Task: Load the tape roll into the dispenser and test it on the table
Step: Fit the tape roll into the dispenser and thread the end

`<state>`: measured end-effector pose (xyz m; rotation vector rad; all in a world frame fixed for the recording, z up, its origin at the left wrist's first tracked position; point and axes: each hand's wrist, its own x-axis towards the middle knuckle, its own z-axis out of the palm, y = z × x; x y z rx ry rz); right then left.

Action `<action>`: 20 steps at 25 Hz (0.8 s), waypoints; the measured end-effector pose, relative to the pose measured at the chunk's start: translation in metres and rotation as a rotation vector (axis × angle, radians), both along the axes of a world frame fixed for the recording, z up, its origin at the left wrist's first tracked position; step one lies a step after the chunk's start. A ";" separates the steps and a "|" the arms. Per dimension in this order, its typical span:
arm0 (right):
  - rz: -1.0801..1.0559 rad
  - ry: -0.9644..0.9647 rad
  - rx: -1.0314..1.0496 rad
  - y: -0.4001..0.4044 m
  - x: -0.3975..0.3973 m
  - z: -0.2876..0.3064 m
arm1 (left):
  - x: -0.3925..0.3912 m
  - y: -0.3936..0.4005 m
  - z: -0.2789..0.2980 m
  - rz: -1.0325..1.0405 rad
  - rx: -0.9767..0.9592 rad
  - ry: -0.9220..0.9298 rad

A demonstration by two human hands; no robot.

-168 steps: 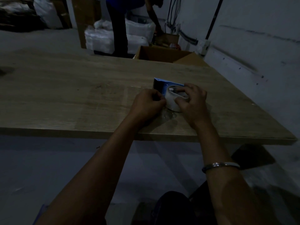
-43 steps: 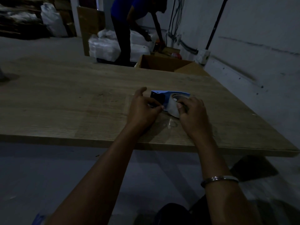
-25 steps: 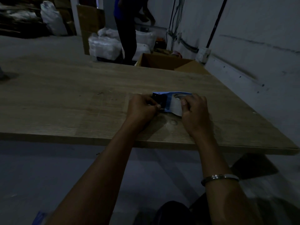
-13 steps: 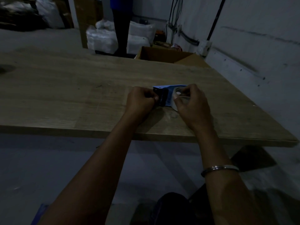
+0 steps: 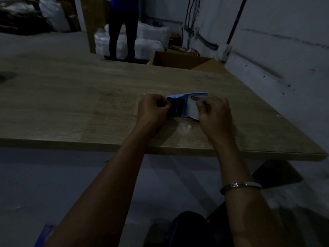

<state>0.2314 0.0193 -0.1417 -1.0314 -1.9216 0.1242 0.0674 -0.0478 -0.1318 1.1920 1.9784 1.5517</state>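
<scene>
The blue dispenser point(image 5: 179, 104) sits on the wooden bench point(image 5: 71, 104), near its front edge. The tape roll point(image 5: 193, 108) is in the dispenser. The left hand point(image 5: 153, 109) pinches the dispenser's dark end. The right hand point(image 5: 215, 113) holds the roll, fingers curled.

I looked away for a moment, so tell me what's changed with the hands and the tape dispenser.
Little changed. The left hand, thumb raised earlier, now curls at the dark front end of the blue tape dispenser. The right hand stays on the tape roll. The dispenser is still on the wooden table.
</scene>
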 end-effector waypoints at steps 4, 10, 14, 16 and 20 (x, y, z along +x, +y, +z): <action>-0.042 -0.051 0.000 0.000 0.000 0.000 | -0.001 -0.001 -0.002 0.003 0.000 0.009; 0.038 -0.090 -0.017 -0.005 -0.002 0.001 | -0.002 -0.001 -0.003 0.112 0.028 0.084; -0.081 -0.209 0.090 -0.009 -0.006 0.003 | -0.003 -0.001 -0.003 0.096 -0.009 0.099; -0.142 -0.257 0.133 -0.009 -0.009 0.004 | -0.002 -0.001 -0.003 0.090 -0.008 0.087; -0.129 -0.234 0.160 -0.006 -0.009 0.003 | -0.002 -0.002 -0.003 0.062 -0.019 0.086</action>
